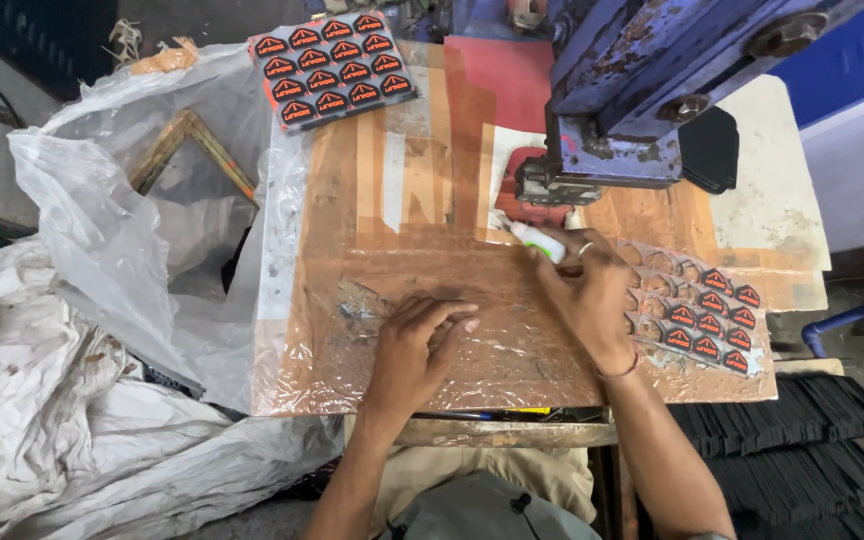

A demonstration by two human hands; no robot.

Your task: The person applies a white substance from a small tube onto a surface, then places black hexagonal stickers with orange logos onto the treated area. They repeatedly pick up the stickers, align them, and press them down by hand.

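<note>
— What is the person wearing on the arms?

— Nothing; both forearms are bare, with no sleeves in view. The right hand has a thin pale metal ring on one finger and a narrow reddish thread band around the wrist.

— And the left hand?

— No ring or band shows. Near the bottom edge, beige trousers and a grey garment appear.

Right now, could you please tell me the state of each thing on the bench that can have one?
Left hand: empty, fingers curled, resting on the taped board.
Right hand: gripping a small white tube.
Near badge sheet: partly emptied, left cells bare.
Far badge sheet: full.
Plastic bag: open.
Blue press: head down over a red piece.
</note>
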